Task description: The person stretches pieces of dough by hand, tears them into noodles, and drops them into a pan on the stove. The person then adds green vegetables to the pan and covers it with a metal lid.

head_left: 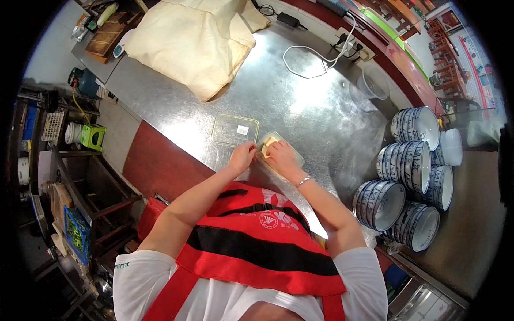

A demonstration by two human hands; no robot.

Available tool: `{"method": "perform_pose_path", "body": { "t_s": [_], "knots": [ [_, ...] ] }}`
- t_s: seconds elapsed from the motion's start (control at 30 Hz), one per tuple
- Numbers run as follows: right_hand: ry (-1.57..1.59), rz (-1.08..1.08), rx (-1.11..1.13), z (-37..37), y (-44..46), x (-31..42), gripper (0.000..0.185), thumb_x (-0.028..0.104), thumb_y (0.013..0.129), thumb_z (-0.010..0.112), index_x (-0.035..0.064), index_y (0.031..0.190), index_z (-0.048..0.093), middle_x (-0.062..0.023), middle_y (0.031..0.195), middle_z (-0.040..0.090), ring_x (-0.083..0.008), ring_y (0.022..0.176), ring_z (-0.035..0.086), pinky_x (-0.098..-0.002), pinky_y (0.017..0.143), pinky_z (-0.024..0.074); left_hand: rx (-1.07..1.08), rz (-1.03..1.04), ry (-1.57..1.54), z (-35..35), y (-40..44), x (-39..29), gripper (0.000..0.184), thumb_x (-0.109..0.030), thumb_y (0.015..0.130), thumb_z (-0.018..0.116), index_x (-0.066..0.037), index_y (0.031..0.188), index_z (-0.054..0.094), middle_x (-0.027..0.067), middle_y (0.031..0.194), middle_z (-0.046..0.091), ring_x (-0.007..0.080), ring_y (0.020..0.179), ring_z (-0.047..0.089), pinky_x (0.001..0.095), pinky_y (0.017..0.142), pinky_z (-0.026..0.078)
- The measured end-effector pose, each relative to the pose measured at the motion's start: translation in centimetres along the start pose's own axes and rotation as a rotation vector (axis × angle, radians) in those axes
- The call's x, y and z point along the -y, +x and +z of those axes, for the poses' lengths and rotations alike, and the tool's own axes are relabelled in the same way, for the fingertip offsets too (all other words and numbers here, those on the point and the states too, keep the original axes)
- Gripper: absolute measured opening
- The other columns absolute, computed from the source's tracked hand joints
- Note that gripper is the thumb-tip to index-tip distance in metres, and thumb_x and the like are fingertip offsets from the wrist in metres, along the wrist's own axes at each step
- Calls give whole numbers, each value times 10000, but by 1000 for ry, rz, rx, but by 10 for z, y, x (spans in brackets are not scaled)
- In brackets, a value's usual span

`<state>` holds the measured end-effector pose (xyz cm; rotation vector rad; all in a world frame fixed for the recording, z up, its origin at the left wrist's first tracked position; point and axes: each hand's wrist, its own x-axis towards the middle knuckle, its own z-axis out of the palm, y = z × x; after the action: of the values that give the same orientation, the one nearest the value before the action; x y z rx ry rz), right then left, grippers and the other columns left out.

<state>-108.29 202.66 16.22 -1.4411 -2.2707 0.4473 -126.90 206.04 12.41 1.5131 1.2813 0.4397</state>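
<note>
A clear rectangular plastic container (299, 157) stands on the metal table near my apron, with pale yellow, soft-looking pieces (269, 141) in it. My right hand (284, 159) reaches into the container, its fingers bent around one pale yellow piece; the fingertips are partly hidden. Just left of the container's rim, my left hand (243, 156) is closed in a pinch. What sits between its fingertips, if anything, is too small to tell. A clear lid (225, 130) with a white label lies flat beyond my left hand.
A large cream cloth (187, 45) covers the table's far left. Stacks of blue-and-white bowls (404, 168) stand at the right. A white cable (305, 76) and a clear tub (373, 83) lie along the back. A wooden shelf holds a blue basket (76, 235) at left.
</note>
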Motion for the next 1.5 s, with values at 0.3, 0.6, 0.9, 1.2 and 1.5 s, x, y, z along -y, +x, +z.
{"method": "perform_pose_path", "body": {
  "t_s": [0.3,0.6,0.9,1.2,1.5],
  "knots": [
    [331,166,15,-5,-34,-13,185,64,739,620,54,899,525,-125,830,588,-312,873,570,-394,771,448,0,-2,-23,5,2,8,147,-116,887,519,10,950,562,114,742,636,185,622,653,309,553,506],
    [-8,352,8,49,-17,-4,153,187,759,567,59,818,627,-172,847,628,-331,796,603,-448,760,445,-29,45,178,6,2,9,262,-225,899,467,-5,818,586,186,742,617,355,726,611,442,661,464],
    [246,147,56,3,-30,-10,157,200,805,584,53,858,566,-169,792,613,-336,742,608,-424,659,472,-38,109,129,5,4,6,215,-204,889,489,-23,891,606,172,727,638,304,725,649,404,654,490],
    [494,526,-44,-76,-37,11,233,130,856,574,7,1051,545,-162,819,635,-250,714,630,-343,648,495,-248,376,185,-1,0,-9,310,-218,862,602,-34,1106,551,201,1119,562,346,1043,524,392,853,433],
    [1302,809,-231,-99,-27,17,223,97,895,537,-19,1085,549,-81,949,615,-175,821,626,-311,683,536,488,252,-142,3,-21,-76,348,-239,885,603,-27,1157,561,62,1000,612,178,968,577,299,883,431]
  ]
}}
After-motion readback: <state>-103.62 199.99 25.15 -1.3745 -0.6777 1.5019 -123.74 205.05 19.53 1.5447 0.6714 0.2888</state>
